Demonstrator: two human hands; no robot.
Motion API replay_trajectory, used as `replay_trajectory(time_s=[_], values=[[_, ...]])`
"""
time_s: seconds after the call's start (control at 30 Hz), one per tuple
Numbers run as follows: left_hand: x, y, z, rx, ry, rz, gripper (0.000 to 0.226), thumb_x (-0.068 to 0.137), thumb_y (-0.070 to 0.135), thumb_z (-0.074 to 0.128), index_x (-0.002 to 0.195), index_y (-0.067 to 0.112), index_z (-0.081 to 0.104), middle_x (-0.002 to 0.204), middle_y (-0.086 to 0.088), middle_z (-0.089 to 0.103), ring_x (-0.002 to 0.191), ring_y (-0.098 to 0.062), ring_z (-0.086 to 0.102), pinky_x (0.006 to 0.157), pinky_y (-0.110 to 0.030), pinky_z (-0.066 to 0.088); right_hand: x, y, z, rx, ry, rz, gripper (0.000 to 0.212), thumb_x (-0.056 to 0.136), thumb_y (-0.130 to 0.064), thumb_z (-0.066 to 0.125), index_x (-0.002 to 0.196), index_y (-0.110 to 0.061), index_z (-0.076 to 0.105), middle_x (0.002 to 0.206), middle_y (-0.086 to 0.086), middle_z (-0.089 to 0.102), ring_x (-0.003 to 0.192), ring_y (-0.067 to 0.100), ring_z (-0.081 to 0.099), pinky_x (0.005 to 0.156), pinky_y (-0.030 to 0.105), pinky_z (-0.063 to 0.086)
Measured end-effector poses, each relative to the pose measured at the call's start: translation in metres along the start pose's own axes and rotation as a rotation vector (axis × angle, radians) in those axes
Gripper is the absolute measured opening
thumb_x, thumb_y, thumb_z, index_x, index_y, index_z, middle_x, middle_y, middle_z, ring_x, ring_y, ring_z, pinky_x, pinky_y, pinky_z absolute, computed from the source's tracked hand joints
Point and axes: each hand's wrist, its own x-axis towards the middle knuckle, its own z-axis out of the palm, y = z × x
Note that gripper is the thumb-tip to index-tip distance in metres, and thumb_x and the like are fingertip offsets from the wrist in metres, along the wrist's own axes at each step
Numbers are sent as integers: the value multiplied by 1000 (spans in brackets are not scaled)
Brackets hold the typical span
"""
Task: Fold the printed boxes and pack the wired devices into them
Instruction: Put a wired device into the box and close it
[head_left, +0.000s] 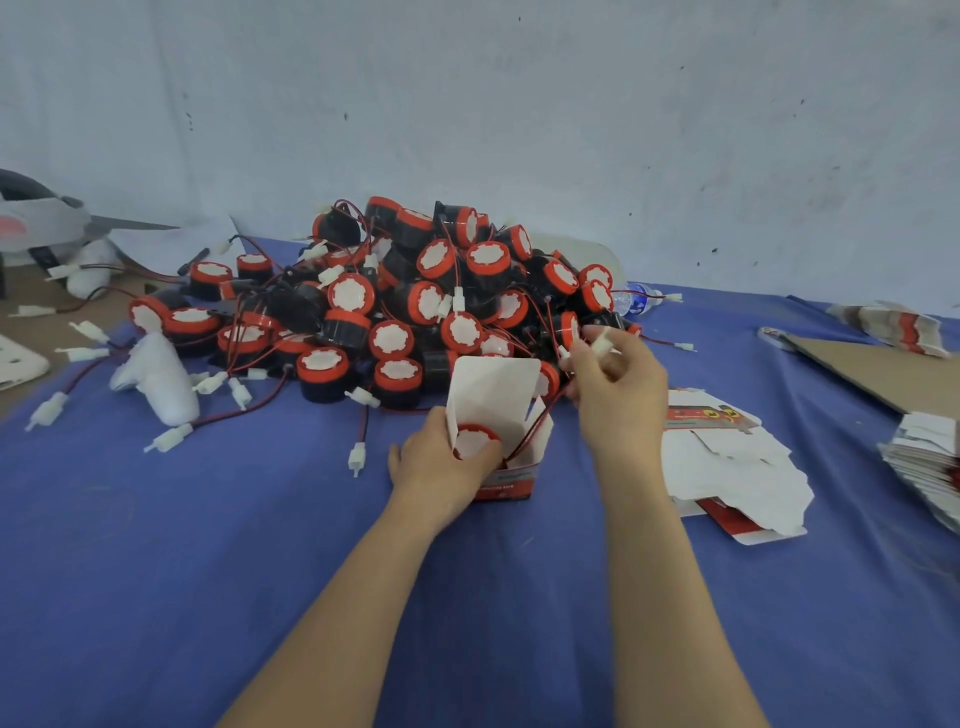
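Blue cloth (208, 545), one, covering the table.
White wrapped lump (156, 379), one, far left.
Device pile (415, 291): red-faced black units with red-black wires and white plugs, several dozen, too tangled to count.
Left hand (447, 465): fingers curled round one open box (514, 462) standing in front of the pile, one device (472, 441) inside.
Right hand (618, 395): raised above the box, pinching one white plug (605, 343); its wire (530, 434) leads into the box.
Bottle (636, 301), one, behind.
Flat boxes (727, 467), a few, just right.
Cardboard sheet (883, 374), one.
Box stacks, two: (893, 325), (924, 457).
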Motion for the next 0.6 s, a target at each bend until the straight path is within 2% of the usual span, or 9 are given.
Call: replay_trajectory(time_s=[0.03,0.1,0.17,0.27,0.33,0.43,0.53,0.6], values=[[0,0,1,-1,13,6,44,87,36,64,125,20,48,121,-3,60,118,-27,52,108,-46,36,-5,-4,3,45,-63,-60,13,95,-19,57,106,-18,64,87,2,72,69,6,66,67,20,52],[-1,0,2,9,47,24,46,86,36,64,125,16,50,121,-6,61,114,-28,55,102,-45,42,-16,-8,9,133,-238,-138,12,96,-14,54,98,-19,64,88,1,71,72,6,70,66,15,53],[0,0,3,28,89,38,48,84,37,65,124,14,53,120,-7,62,111,-27,56,97,-45,46,-21,-7,14,114,-331,-137,16,98,-14,52,104,-19,65,94,0,70,79,4,70,70,13,52],[2,-2,3,80,133,45,50,81,42,67,120,14,57,119,-7,61,113,-27,54,95,-46,46,-19,4,13,-199,-271,-157,29,100,-23,47,125,-21,61,103,-10,56,94,6,63,84,18,50],[2,-2,3,121,146,41,52,80,46,66,120,14,57,119,-8,60,115,-28,52,96,-46,44,-19,7,11,-290,-221,-193,30,100,-23,47,126,-21,61,102,-11,53,96,11,59,87,22,48],[3,-2,4,137,156,23,53,80,47,66,121,15,56,121,-8,58,117,-28,49,98,-45,43,-20,8,12,-330,-183,-234,24,95,-17,53,115,-21,65,93,-13,61,83,-1,57,71,5,42],[3,-2,4,162,166,28,52,80,47,65,120,14,56,121,-7,58,117,-27,48,99,-45,42,-19,7,9,-377,-261,-216,19,90,-12,55,98,-23,68,83,-19,59,74,-3,56,60,6,42],[3,-1,4,166,171,33,53,80,47,65,120,14,56,121,-7,58,117,-26,48,99,-45,42,-18,4,4,-438,-333,-217,23,87,-6,53,85,-20,70,84,-12,62,65,4,55,54,10,43]])
